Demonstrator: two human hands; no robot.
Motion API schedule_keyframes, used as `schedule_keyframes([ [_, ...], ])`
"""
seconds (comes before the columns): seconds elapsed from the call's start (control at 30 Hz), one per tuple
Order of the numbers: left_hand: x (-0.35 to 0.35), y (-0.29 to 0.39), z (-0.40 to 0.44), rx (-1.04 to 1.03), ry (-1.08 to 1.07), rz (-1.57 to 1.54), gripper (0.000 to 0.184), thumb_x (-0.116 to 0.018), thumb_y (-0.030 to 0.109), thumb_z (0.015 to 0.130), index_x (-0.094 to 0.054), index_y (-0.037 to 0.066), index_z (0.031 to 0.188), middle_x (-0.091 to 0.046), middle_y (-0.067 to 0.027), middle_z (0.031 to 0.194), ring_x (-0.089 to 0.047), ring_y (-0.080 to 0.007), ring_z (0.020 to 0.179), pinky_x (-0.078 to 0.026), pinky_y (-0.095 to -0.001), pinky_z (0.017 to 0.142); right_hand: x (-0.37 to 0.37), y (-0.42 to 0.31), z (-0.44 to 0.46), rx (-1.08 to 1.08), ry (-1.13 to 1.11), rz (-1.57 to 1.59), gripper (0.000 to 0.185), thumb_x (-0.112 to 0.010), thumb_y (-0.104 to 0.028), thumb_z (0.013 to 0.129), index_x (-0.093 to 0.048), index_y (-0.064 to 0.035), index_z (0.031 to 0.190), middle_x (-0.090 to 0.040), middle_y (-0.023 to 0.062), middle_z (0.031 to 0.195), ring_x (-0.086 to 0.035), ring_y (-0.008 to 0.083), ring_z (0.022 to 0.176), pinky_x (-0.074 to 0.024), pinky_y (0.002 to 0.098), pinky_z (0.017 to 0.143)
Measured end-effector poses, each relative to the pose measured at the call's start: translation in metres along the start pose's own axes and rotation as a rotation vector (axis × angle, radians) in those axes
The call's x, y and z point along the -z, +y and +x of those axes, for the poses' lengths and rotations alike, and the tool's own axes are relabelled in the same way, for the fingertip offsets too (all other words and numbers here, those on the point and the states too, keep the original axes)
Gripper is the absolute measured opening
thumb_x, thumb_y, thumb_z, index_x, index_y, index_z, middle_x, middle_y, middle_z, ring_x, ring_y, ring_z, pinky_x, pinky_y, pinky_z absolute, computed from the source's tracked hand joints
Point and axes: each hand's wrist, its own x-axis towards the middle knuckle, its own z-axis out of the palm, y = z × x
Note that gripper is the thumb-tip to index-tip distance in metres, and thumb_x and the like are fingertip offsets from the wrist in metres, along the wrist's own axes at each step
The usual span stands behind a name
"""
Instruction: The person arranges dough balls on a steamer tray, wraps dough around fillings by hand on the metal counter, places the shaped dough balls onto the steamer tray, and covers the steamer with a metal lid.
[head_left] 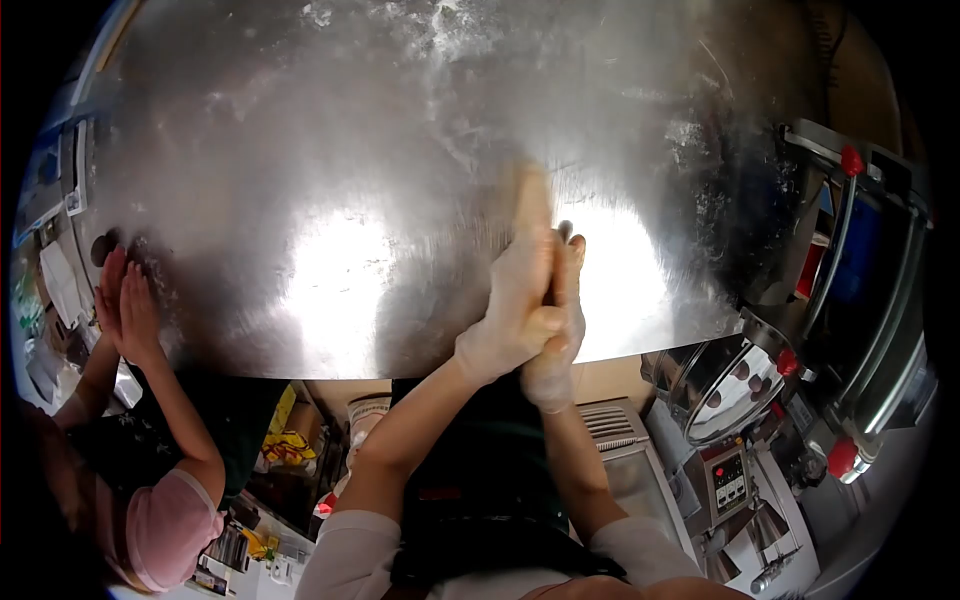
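My left hand [510, 300] and my right hand [563, 335] are pressed together over the front part of a metal table [400, 130]. Both wear thin translucent gloves. The left fingers stretch away from me and are smeared by motion. Its thumb crosses toward the right hand, whose fingers are partly hidden behind the left. A small dark gap shows between the palms. Whether anything lies between them is hidden. White powdery smears mark the metal surface.
At the left, a co-worker in a pink sleeve [175, 530] holds two bare hands [128, 305] together at the table. A machine with red knobs [851, 161] stands at the right, beside a metal bowl [730, 390] and a control panel [729, 478]. Yellow packets [290, 445] lie below the table.
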Motion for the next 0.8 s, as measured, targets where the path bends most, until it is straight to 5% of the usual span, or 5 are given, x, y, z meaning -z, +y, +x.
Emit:
schedule_keyframes([
  [0.07,-0.005,0.013,-0.002,0.213,-0.111,0.002,0.127,-0.018,0.093,0.079,0.008,-0.007,0.154,-0.024,-0.0289,0.158,-0.035,-0.0388,0.142,-0.035,-0.0424,0.113,0.003,0.002,0.011,0.057,-0.036,-0.004,0.094,-0.021,-0.070,0.098,-0.026,0.0062,0.153,-0.024,0.0258,0.160,-0.013,0.0410,0.151,-0.0146,0.0478,0.122],
  [0.27,-0.019,-0.009,-0.013,-0.137,0.240,0.056,0.105,-0.035,0.074,0.092,-0.013,-0.010,0.152,-0.016,-0.0326,0.158,-0.025,-0.0412,0.147,-0.028,-0.0456,0.116,0.007,0.015,0.007,0.049,0.044,-0.030,0.103,-0.018,-0.077,0.093,-0.030,0.0077,0.151,-0.027,0.0252,0.159,-0.012,0.0420,0.151,-0.0144,0.0487,0.122],
  [0.43,-0.012,0.022,-0.013,0.174,0.010,0.152,0.099,-0.021,0.073,0.097,-0.011,-0.007,0.155,-0.021,-0.0268,0.159,-0.026,-0.0349,0.148,-0.027,-0.0413,0.118,0.005,0.015,0.013,0.108,-0.040,-0.026,0.090,-0.018,-0.065,0.100,-0.033,0.0076,0.150,-0.030,0.0281,0.157,-0.017,0.0452,0.149,-0.0182,0.0483,0.121],
  [0.57,-0.018,0.002,-0.031,-0.102,0.261,0.046,0.095,-0.036,0.069,0.092,-0.030,-0.009,0.146,-0.034,-0.0296,0.149,-0.039,-0.0440,0.137,-0.035,-0.0436,0.111,0.013,0.012,0.013,0.046,0.088,-0.009,0.095,-0.016,-0.070,0.098,-0.034,0.0075,0.149,-0.033,0.0250,0.157,-0.016,0.0448,0.150,-0.0167,0.0483,0.121],
  [0.8,-0.017,-0.009,-0.054,-0.029,0.083,0.262,0.089,-0.030,0.058,0.096,-0.017,-0.008,0.154,-0.014,-0.0318,0.160,-0.022,-0.0456,0.148,-0.028,-0.0444,0.117,0.005,0.024,0.011,0.154,-0.065,-0.002,0.076,-0.027,-0.051,0.101,-0.036,0.0073,0.149,-0.034,0.0251,0.156,-0.022,0.0426,0.149,-0.0218,0.0469,0.121],
])
